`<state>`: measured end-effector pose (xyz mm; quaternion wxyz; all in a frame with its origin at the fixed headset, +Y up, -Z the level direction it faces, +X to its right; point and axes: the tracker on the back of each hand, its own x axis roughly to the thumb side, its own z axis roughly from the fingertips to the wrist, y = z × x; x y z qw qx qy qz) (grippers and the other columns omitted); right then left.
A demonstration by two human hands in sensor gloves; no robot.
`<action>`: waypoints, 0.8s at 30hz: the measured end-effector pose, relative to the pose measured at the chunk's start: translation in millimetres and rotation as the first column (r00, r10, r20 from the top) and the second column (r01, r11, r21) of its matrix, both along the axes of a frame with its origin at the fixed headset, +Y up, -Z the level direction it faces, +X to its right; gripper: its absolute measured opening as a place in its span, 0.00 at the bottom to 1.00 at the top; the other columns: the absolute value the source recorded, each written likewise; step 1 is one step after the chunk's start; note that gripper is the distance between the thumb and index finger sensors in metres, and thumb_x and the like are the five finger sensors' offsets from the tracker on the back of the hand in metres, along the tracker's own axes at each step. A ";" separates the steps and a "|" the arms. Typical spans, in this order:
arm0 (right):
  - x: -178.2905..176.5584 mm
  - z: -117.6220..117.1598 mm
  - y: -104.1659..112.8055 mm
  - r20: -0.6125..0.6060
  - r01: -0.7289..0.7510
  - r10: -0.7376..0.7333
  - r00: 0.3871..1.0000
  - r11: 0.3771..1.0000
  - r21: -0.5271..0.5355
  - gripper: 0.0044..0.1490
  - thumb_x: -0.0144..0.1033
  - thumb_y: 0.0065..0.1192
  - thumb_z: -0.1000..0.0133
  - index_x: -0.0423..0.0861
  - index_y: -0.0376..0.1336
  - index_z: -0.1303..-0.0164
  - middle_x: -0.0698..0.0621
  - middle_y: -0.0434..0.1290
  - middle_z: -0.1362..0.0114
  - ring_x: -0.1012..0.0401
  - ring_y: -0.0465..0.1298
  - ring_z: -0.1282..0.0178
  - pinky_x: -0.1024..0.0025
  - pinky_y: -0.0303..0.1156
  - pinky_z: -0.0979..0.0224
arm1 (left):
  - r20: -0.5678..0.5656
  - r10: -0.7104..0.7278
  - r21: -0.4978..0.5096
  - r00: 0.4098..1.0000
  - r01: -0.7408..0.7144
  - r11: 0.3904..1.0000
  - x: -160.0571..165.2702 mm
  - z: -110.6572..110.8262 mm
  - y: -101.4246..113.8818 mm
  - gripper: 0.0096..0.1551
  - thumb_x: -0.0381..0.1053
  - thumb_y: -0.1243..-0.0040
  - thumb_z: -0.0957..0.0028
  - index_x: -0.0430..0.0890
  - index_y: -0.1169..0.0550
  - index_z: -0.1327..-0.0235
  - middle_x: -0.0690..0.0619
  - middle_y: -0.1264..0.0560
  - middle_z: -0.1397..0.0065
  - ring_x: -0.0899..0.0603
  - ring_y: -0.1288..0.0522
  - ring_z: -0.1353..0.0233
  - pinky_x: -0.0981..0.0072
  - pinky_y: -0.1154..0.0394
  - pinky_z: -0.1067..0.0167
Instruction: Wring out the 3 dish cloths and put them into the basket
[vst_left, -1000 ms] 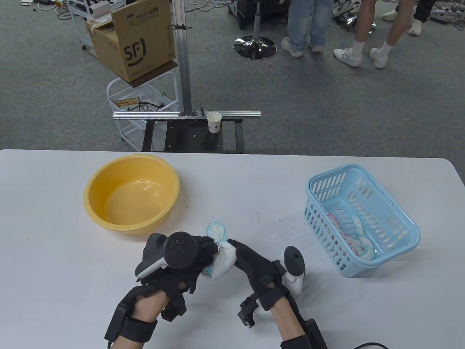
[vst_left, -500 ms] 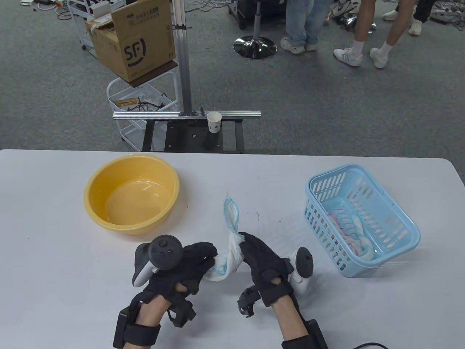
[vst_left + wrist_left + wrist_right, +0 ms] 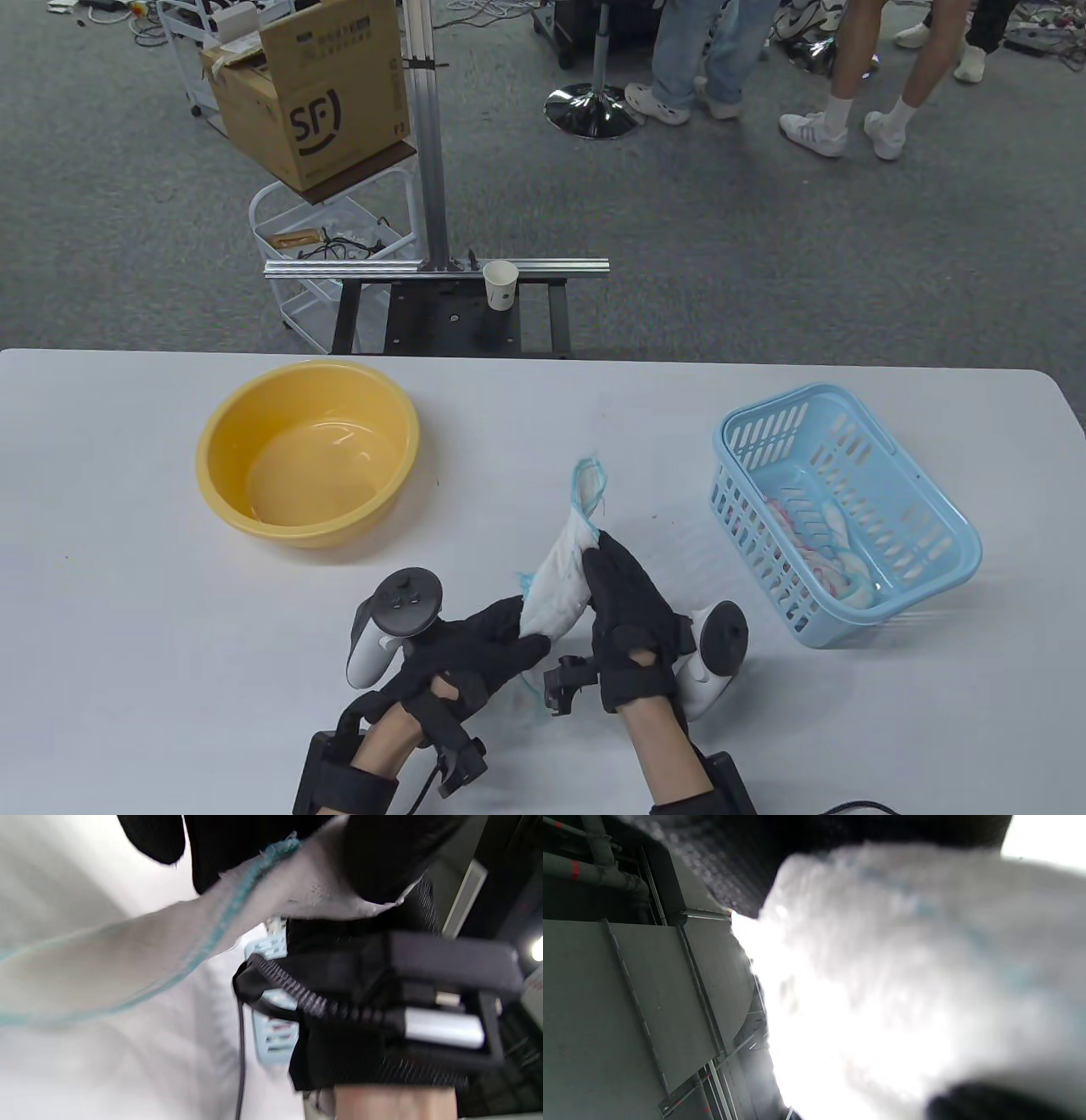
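A twisted white dish cloth [image 3: 556, 581] with teal edging is held above the table's front middle, its free tip pointing up and away. My right hand [image 3: 594, 560] grips its upper part. My left hand [image 3: 522, 632] holds its lower end, and a bit of teal hem shows below that hand. The left wrist view shows the dish cloth [image 3: 127, 959] running out from under the gloved fingers [image 3: 382, 853]. The dish cloth [image 3: 903, 984] fills the blurred right wrist view. The light blue basket [image 3: 758, 548] stands to the right with crumpled cloths [image 3: 819, 535] inside.
A yellow basin [image 3: 204, 458] with a little water stands at the left of the white table [image 3: 127, 594]. Beyond the far edge are a metal frame with a paper cup [image 3: 501, 284], a cardboard box on a cart, and people's legs.
Both hands have shifted right with the cloth, towards the basket. The cloth has stretched out longer between them, and its free tip has swung right. The left hand has dropped lower.
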<state>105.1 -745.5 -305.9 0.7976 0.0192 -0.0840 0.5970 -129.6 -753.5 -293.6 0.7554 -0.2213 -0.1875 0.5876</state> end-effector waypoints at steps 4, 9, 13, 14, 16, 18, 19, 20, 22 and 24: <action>-7.5 -6.1 -4.3 -0.231 0.038 -0.037 0.972 0.999 -0.002 0.37 0.53 0.69 0.43 0.42 0.65 0.30 0.44 0.81 0.38 0.42 0.76 0.33 0.38 0.66 0.28 | -0.047 0.019 0.001 0.999 -0.019 1.000 -13.7 -2.6 0.3 0.28 0.57 0.35 0.48 0.54 0.23 0.34 0.54 0.23 0.34 0.40 0.22 0.32 0.41 0.32 0.30; -22.6 -7.6 -18.2 -0.505 -0.118 0.075 0.860 0.991 -0.055 0.56 0.65 0.69 0.45 0.40 0.52 0.21 0.41 0.70 0.27 0.38 0.61 0.21 0.31 0.56 0.24 | -0.029 0.053 -0.021 0.998 -0.054 0.998 -21.9 -4.3 -4.4 0.27 0.56 0.36 0.49 0.54 0.22 0.35 0.53 0.22 0.35 0.40 0.21 0.34 0.41 0.30 0.31; -22.1 -6.4 -34.6 -0.567 -0.196 0.082 0.819 0.970 -0.143 0.60 0.74 0.60 0.44 0.40 0.50 0.19 0.38 0.64 0.22 0.35 0.55 0.19 0.29 0.52 0.24 | -0.011 0.112 -0.026 0.994 -0.112 0.993 -22.8 -4.8 -5.8 0.27 0.56 0.36 0.48 0.56 0.23 0.34 0.54 0.23 0.33 0.40 0.22 0.34 0.41 0.31 0.30; -19.6 -6.8 -39.5 -0.574 -0.214 0.078 0.815 0.961 -0.174 0.60 0.76 0.57 0.44 0.39 0.51 0.19 0.37 0.65 0.22 0.35 0.56 0.19 0.29 0.52 0.24 | -0.010 0.116 -0.025 0.993 -0.116 0.993 -23.3 -5.0 -5.7 0.27 0.56 0.37 0.48 0.56 0.23 0.34 0.55 0.23 0.32 0.41 0.22 0.33 0.42 0.31 0.30; -15.5 -8.1 -46.0 -0.613 -0.244 0.068 0.787 0.947 -0.207 0.59 0.77 0.54 0.44 0.39 0.56 0.21 0.36 0.68 0.24 0.34 0.59 0.20 0.29 0.53 0.24 | -0.018 0.124 -0.025 0.992 -0.124 0.992 -24.6 -4.7 -5.7 0.27 0.56 0.37 0.48 0.56 0.24 0.33 0.55 0.24 0.31 0.41 0.22 0.33 0.41 0.31 0.30; -13.9 -9.1 -47.4 -0.649 -0.271 0.075 0.757 0.940 -0.208 0.57 0.78 0.51 0.43 0.39 0.60 0.23 0.35 0.71 0.26 0.34 0.61 0.22 0.30 0.55 0.24 | -0.019 0.130 -0.028 0.991 -0.131 0.991 -25.4 -4.7 -5.6 0.27 0.56 0.37 0.48 0.56 0.24 0.33 0.55 0.24 0.31 0.41 0.22 0.33 0.41 0.31 0.30; -14.0 -9.3 -46.8 -0.651 -0.273 0.081 0.755 0.941 -0.200 0.56 0.78 0.50 0.44 0.40 0.63 0.25 0.35 0.72 0.27 0.34 0.62 0.22 0.31 0.55 0.24 | -0.020 0.135 -0.030 0.991 -0.136 0.990 -25.7 -4.7 -5.3 0.27 0.56 0.37 0.48 0.57 0.24 0.33 0.55 0.24 0.31 0.41 0.22 0.33 0.41 0.31 0.30; -14.0 -9.7 -44.4 -0.636 -0.280 0.098 0.766 0.941 -0.192 0.55 0.78 0.50 0.44 0.40 0.67 0.29 0.35 0.74 0.29 0.34 0.64 0.23 0.31 0.56 0.25 | -0.019 0.138 -0.029 0.990 -0.139 0.990 -25.9 -4.6 -5.0 0.28 0.56 0.37 0.47 0.57 0.24 0.32 0.55 0.24 0.31 0.41 0.22 0.33 0.42 0.31 0.30; -15.4 -9.9 -40.0 -0.621 -0.276 0.126 0.773 0.949 -0.150 0.55 0.78 0.50 0.44 0.41 0.69 0.31 0.36 0.75 0.30 0.35 0.65 0.24 0.32 0.57 0.25 | -0.021 0.136 -0.027 0.991 -0.136 0.990 -26.0 -4.5 -5.0 0.28 0.56 0.37 0.48 0.57 0.24 0.33 0.55 0.24 0.31 0.41 0.21 0.35 0.42 0.30 0.31; -18.8 -9.0 -36.2 -0.637 -0.238 0.107 0.763 0.963 -0.123 0.55 0.79 0.49 0.44 0.42 0.66 0.27 0.36 0.70 0.24 0.35 0.61 0.21 0.30 0.54 0.24 | -0.001 0.158 -0.055 0.987 -0.158 0.986 -22.8 -3.7 -6.2 0.28 0.55 0.36 0.48 0.55 0.23 0.33 0.54 0.22 0.33 0.41 0.20 0.37 0.42 0.29 0.33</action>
